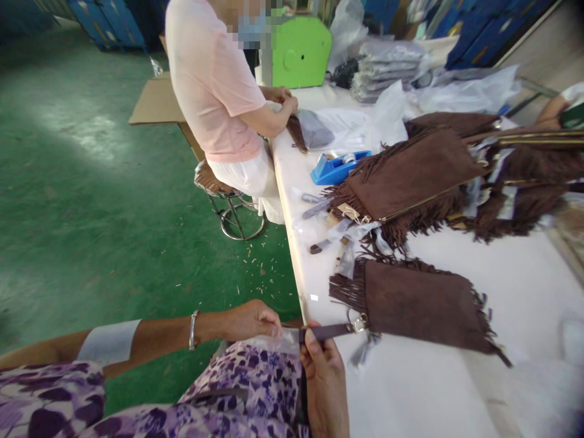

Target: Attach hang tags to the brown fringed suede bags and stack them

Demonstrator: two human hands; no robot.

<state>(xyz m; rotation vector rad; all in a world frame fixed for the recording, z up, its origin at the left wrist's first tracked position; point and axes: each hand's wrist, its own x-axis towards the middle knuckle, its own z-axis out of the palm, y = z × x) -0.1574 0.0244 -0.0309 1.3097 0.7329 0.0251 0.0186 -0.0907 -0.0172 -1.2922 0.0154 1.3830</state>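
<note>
My left hand (pixel 250 320) is closed in a pinch at the edge of a clear plastic piece (pixel 286 342), just off the table's near edge. My right hand (pixel 325 374) grips a dark brown strap (pixel 331 331) between thumb and fingers, close to where the plastic meets it. The strap runs to a metal clasp (pixel 359 323) on a brown fringed bag (pixel 417 304), which lies flat on the white table. A small plastic-wrapped tassel (pixel 365 351) hangs by the clasp.
More brown fringed bags (pixel 420 173) are piled farther back. A blue tape dispenser (pixel 337 168) stands beside them, near wrapped straps (pixel 319 207). Across the corner a seated co-worker (pixel 219 91) handles a brown piece. A green machine (pixel 301 52) and stacked plastic-wrapped goods (pixel 387 67) stand behind.
</note>
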